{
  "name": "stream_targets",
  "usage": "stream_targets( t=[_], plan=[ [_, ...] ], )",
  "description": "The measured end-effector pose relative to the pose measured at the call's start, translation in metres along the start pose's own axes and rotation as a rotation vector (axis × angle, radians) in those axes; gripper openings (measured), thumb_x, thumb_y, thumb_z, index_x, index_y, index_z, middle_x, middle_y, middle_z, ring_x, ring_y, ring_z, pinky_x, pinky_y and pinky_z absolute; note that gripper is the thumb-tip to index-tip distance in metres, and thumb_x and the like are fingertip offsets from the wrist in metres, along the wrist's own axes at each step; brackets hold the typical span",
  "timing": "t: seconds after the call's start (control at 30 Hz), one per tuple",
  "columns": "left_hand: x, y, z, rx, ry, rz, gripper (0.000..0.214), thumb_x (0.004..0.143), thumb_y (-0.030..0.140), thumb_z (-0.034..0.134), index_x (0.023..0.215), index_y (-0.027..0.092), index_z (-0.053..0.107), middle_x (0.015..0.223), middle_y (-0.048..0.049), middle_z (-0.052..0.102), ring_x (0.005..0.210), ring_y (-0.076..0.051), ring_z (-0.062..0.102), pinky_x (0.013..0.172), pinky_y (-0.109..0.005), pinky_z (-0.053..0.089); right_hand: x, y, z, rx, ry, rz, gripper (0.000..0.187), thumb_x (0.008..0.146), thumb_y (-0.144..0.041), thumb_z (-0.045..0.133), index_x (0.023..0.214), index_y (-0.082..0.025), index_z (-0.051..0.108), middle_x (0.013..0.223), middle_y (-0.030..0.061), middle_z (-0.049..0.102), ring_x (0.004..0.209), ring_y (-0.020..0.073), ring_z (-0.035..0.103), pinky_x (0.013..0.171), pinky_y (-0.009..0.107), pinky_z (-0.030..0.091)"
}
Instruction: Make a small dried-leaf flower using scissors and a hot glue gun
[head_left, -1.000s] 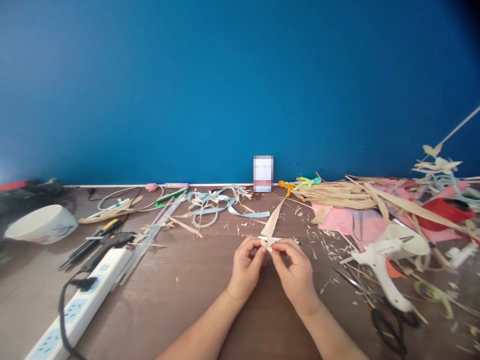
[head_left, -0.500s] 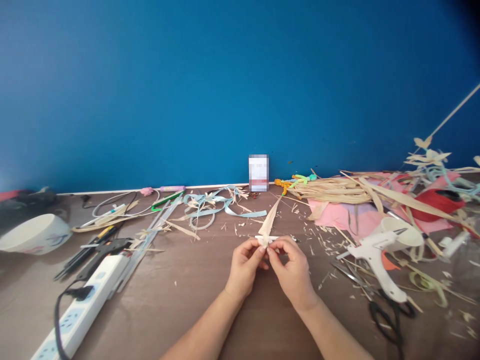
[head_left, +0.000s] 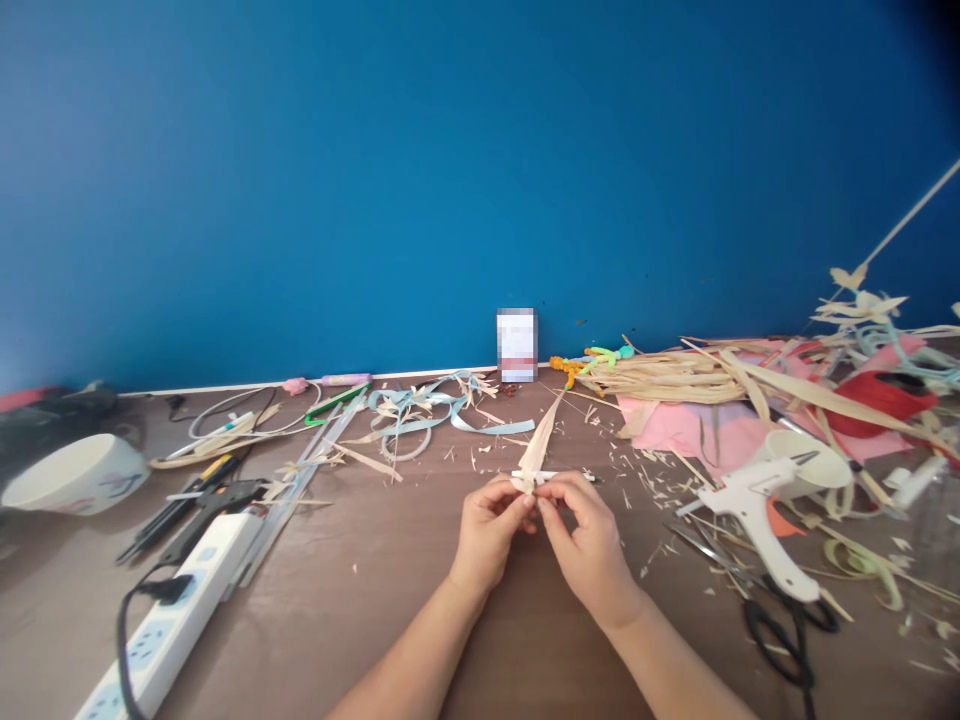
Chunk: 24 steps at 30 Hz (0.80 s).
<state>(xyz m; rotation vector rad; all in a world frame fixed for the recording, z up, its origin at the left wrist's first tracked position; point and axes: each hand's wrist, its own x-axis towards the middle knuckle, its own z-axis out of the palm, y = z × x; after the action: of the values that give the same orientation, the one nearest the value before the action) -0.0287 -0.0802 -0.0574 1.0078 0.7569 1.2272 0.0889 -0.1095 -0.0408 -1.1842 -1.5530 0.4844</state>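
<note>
My left hand [head_left: 486, 535] and my right hand [head_left: 589, 540] meet at the middle of the brown table [head_left: 360, 610], fingertips pinched together on a small folded piece of pale dried leaf [head_left: 537, 460]. A pointed strip of that leaf sticks up and away from my fingers toward the wall. Both hands are closed on it, thumbs against forefingers. What lies inside the fold is hidden by my fingers.
A white glue gun [head_left: 757, 520], scissors [head_left: 780, 630] and a heap of dried leaf strips [head_left: 675, 380] over pink paper lie at the right. A white power strip [head_left: 176, 620], black pliers [head_left: 187, 500], a white bowl [head_left: 71, 475] and blue ribbon [head_left: 420, 410] are at the left.
My hands stay pinched on the leaf piece with only small finger shifts. The view has drifted slightly, so the table's objects sit a little differently in frame.
</note>
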Motion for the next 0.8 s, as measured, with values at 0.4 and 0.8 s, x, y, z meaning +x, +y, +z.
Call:
stream_targets(
  t=[0.4,0.8],
  plan=[
    [0.0,0.001,0.0,0.051,0.111,0.003,0.013,0.066,0.024,0.067,0.075,0.015,0.066,0.082,-0.0027,0.059,0.066,-0.01,0.053,0.047,-0.017,0.046,0.0,0.004,0.002,0.259,0.013,0.132,0.012,0.081,-0.017,0.047,0.088,-0.021,0.057,0.083,0.0049,0.058,0.076,0.0174,0.056,0.067,0.031,0.047],
    [0.002,0.005,0.001,-0.018,0.136,-0.038,0.016,0.066,0.025,0.067,0.074,0.013,0.06,0.061,0.0016,0.056,0.052,-0.007,0.05,0.046,-0.017,0.043,-0.002,0.009,0.01,0.457,-0.106,0.293,0.03,0.079,-0.017,0.049,0.109,-0.021,0.043,0.072,-0.0011,0.052,0.067,0.0136,0.053,0.062,0.027,0.044]
  ],
)
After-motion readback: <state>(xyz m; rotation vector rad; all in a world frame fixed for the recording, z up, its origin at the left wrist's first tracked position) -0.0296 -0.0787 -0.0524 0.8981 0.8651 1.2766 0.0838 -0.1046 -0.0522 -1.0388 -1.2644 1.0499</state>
